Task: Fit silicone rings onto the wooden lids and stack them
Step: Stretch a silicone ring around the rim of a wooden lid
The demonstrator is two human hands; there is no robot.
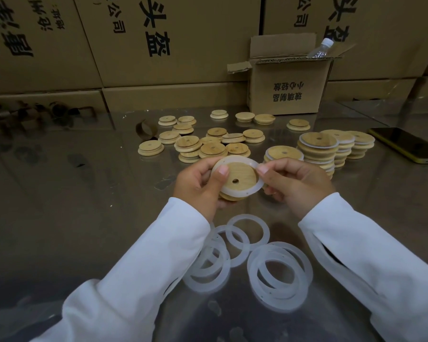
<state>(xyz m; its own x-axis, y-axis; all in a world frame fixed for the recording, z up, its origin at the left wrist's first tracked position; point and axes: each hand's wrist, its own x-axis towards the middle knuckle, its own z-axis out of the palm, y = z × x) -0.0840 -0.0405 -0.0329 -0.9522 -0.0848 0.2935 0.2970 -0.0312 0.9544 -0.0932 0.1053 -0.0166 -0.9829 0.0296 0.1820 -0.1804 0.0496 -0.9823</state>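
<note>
Steel table, wall of printed cartons behind. We see both hands raised over table centre, white sleeves angling in from near corners. Left hand grips wooden lid, thumb pressed on top face, fingers curled beneath. Right hand pinches silicone ring at right rim, thumb against forefinger; ring sits loose round lid. Loose rings near front edge; ringed stacks toward right edge; bare lids beyond hands.
</note>
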